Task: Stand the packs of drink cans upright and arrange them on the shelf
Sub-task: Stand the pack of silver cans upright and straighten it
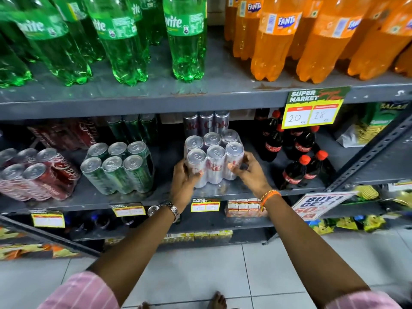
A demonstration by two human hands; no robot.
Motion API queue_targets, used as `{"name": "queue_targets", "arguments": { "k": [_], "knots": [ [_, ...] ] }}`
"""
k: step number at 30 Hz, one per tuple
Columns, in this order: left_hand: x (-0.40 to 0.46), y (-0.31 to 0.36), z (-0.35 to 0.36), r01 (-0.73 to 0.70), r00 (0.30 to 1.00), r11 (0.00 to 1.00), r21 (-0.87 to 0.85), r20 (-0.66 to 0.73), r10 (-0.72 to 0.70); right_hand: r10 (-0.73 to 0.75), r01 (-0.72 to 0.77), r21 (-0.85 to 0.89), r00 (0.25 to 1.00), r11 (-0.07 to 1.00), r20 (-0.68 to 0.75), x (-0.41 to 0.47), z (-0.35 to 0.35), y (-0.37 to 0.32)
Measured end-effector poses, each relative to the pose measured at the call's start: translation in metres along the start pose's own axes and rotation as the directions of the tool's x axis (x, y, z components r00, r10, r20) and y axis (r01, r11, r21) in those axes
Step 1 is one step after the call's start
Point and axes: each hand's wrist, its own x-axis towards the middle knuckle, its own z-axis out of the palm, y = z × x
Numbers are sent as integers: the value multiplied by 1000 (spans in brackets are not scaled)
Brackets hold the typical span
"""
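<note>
A shrink-wrapped pack of silver cola cans (213, 157) stands upright on the grey middle shelf (225, 191). My left hand (184, 177) grips its left side and my right hand (249, 172) holds its right side. Another silver pack (206, 122) stands upright behind it. To the left a green can pack (118, 167) stands upright, slightly tilted, with a second green pack (132, 128) behind it. At the far left a red cola can pack (35, 172) leans over, and a further red pack (66, 134) lies behind it.
Small dark cola bottles (296, 152) stand right of the silver pack. Green bottles (124, 41) and orange bottles (312, 41) fill the upper shelf. A yellow price tag (312, 111) hangs from its edge. Juice cartons (243, 207) sit on the lower shelf. A slanted metal brace (367, 157) crosses the right side.
</note>
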Motion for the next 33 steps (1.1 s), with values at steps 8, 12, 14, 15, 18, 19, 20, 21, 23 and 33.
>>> {"name": "queue_targets", "arguments": {
  "k": [8,12,14,15,18,19,20,21,23,33],
  "knots": [
    [0,-7,6,-58,996,973,225,-46,70,-53,51,-172,999,984,-8,-1,5,8],
    [2,-16,-2,-77,996,972,222,-19,83,-48,43,-166,999,985,-25,-12,7,5],
    [-1,-17,-5,-96,995,969,226,-8,100,-67,60,-176,997,983,-33,-23,9,6],
    [-3,-18,-6,-106,994,968,229,-7,110,-79,71,-177,996,982,-37,-28,10,7],
    [-6,-20,-7,-126,992,963,239,1,130,-95,82,-182,993,980,-64,-36,13,6],
    [-6,-19,-8,-126,991,960,251,1,130,-96,82,-181,993,980,-70,-37,14,6],
    [-4,-20,-8,-132,991,957,260,2,136,-95,80,-185,993,980,-73,-36,14,5],
    [-4,-20,-9,-135,990,954,269,2,140,-96,81,-186,993,979,-75,-36,14,5],
    [-3,-22,-9,-146,988,950,277,0,152,-91,76,-189,993,979,-72,-35,13,6],
    [-3,-28,-10,-135,990,950,282,-10,143,-110,96,-199,992,975,-62,-35,13,8]
  ]
}}
